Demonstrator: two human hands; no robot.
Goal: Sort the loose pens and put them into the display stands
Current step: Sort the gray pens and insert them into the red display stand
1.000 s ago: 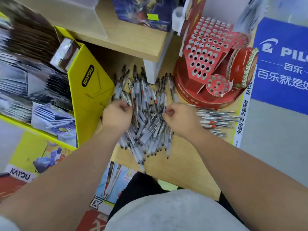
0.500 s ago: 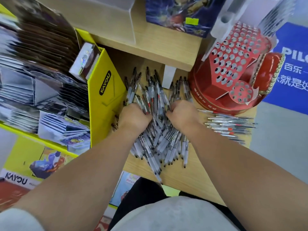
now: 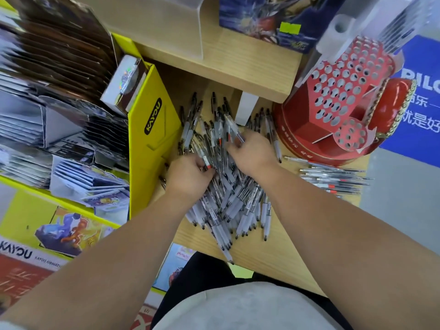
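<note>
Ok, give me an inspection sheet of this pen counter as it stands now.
Surface: wooden counter, bare at the near edge.
Job's things: loose pens heaped in the middle; a smaller row of pens lies flat on the right; red display stand, visible holes empty.
Clutter: yellow card box and card packs on the left.
Hands: left hand and right hand both in the heap, fingers curled on pens.
Cables: nothing seen.
Surroundings: blue Pilot sign at right; wooden shelf above.
</note>
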